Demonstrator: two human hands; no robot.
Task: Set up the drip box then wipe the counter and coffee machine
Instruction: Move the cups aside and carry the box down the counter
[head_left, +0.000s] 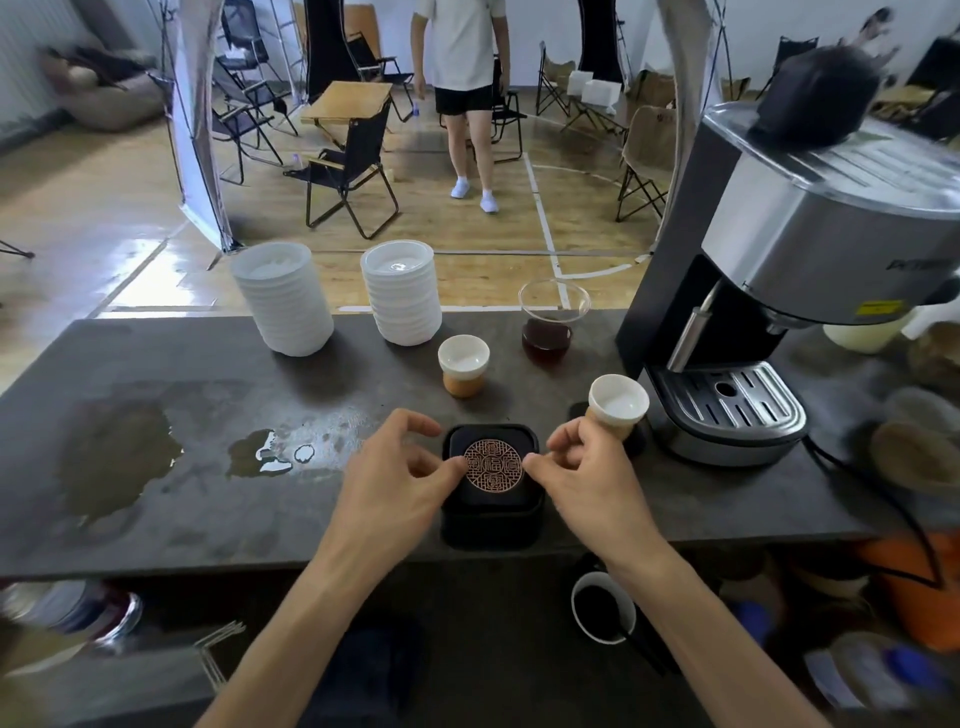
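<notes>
A black square drip box (491, 514) sits near the front edge of the dark counter (218, 519). A round copper grate (492, 464) lies in its top. My left hand (400, 478) pinches the grate's left rim and my right hand (582, 473) pinches its right rim. The silver coffee machine (800, 270) stands at the right, its drip tray (727, 402) just right of my right hand. Puddles of water (270, 452) and a wet patch (114, 457) spread over the counter's left half.
Two stacks of white lids (283, 301) (402, 293) stand at the back. A small cup (464, 364), a glass carafe of dark liquid (550, 322) and another cup (618, 408) on a black coaster are near the box. A person (462, 98) stands beyond the counter among folding chairs.
</notes>
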